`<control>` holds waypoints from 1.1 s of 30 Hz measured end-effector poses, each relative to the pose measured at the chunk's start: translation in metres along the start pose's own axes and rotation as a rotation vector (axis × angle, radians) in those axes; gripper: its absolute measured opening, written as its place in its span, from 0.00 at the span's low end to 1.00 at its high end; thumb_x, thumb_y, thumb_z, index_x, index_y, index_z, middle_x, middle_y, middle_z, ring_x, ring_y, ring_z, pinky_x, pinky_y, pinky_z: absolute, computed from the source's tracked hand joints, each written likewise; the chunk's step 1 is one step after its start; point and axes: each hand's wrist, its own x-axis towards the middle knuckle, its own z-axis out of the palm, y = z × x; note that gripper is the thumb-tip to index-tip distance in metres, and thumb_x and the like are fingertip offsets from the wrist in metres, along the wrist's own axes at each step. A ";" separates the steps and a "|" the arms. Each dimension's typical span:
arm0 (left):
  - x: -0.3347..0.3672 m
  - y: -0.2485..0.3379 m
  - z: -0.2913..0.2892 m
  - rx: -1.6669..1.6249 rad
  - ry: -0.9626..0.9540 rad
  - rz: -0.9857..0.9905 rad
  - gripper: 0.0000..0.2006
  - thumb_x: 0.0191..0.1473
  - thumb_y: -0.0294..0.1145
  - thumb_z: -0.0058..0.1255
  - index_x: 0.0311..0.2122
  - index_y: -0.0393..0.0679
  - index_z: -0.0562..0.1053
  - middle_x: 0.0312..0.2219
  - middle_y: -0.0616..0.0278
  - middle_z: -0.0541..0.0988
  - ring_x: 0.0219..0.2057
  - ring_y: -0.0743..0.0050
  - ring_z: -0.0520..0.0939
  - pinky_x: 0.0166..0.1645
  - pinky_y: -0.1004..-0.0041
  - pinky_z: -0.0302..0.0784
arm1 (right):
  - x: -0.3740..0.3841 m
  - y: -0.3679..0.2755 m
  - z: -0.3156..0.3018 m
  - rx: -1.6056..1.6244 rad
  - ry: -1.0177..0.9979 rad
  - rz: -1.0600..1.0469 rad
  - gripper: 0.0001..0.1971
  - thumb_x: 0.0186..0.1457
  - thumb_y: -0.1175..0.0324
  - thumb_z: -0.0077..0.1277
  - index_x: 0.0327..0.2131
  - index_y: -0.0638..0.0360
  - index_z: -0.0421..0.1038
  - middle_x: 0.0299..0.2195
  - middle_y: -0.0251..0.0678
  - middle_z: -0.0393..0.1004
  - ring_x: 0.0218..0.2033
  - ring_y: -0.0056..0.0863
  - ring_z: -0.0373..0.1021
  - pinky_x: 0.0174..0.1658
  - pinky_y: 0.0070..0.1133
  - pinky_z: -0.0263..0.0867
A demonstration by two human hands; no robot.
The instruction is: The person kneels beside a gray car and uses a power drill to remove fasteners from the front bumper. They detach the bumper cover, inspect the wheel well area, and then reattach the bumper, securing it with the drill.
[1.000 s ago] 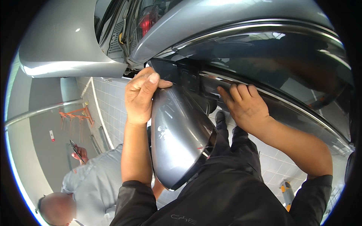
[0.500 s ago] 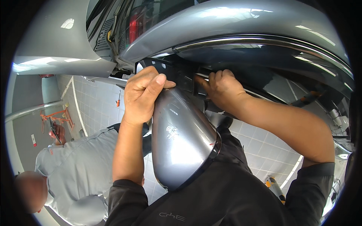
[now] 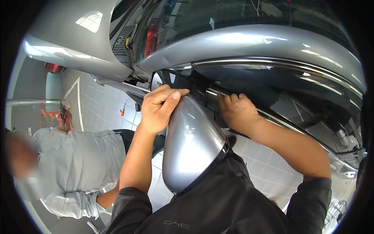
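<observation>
A silver-grey side mirror [image 3: 191, 144] stands out from the car door toward my body, its narrow end near the door. My left hand [image 3: 159, 107] is closed over that narrow end, thumb lying along the top. Just right of it, at the base of the dark side window [image 3: 249, 76], my right hand [image 3: 237, 113] has its fingers curled over a chrome-edged window trim strip [image 3: 212, 92]. The strip's end shows left of those fingers; its underside is hidden. A black triangular corner panel [image 3: 177, 80] sits behind the mirror.
The car's silver roof pillar [image 3: 241, 39] arches above, with the raised hood [image 3: 74, 35] at upper left. A co-worker in a grey shirt [image 3: 82, 160] is at left, a dark object in one hand. An orange-handled screwdriver [image 3: 122, 111] lies on the tiled floor [image 3: 105, 97].
My view has shifted, so the car sits lower and further right. My right hand has slid right along the trim, baring its end. The left hand keeps its hold. The co-worker's other forearm now shows.
</observation>
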 end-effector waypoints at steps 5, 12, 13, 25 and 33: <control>-0.073 -0.036 0.015 -0.137 0.293 -0.041 0.20 0.65 0.40 0.44 0.51 0.33 0.75 0.27 0.64 0.79 0.28 0.78 0.75 0.35 0.75 0.70 | -0.046 0.007 -0.038 1.338 -0.109 0.164 0.33 0.47 0.66 0.55 0.60 0.58 0.64 0.46 0.46 0.72 0.51 0.43 0.70 0.53 0.31 0.66; -0.198 -0.024 0.019 -0.518 0.230 -0.548 0.41 0.63 0.67 0.27 0.58 0.32 0.67 0.47 0.56 0.76 0.47 0.68 0.76 0.54 0.70 0.69 | -0.067 -0.014 -0.031 1.844 0.276 0.037 0.42 0.59 0.39 0.50 0.66 0.60 0.55 0.54 0.47 0.67 0.51 0.35 0.69 0.55 0.28 0.64; -0.211 -0.020 0.017 -0.547 0.202 -0.574 0.41 0.63 0.68 0.29 0.59 0.33 0.66 0.50 0.55 0.75 0.51 0.66 0.75 0.57 0.68 0.68 | -0.060 -0.013 -0.037 1.839 0.274 0.022 0.39 0.60 0.40 0.48 0.64 0.60 0.58 0.52 0.46 0.70 0.51 0.33 0.70 0.54 0.26 0.65; -0.219 0.050 0.069 -1.042 0.481 -0.707 0.31 0.62 0.67 0.32 0.52 0.51 0.70 0.38 0.64 0.78 0.28 0.73 0.76 0.29 0.72 0.67 | 0.009 0.001 -0.084 1.633 0.255 0.035 0.39 0.61 0.32 0.33 0.33 0.61 0.80 0.25 0.43 0.80 0.30 0.35 0.77 0.37 0.26 0.71; -0.206 0.058 0.073 -0.964 0.552 -0.839 0.31 0.60 0.70 0.28 0.46 0.55 0.72 0.28 0.66 0.78 0.14 0.75 0.65 0.18 0.77 0.56 | 0.023 0.010 -0.078 1.569 0.179 0.023 0.42 0.57 0.27 0.35 0.35 0.61 0.81 0.20 0.37 0.76 0.17 0.26 0.69 0.23 0.24 0.64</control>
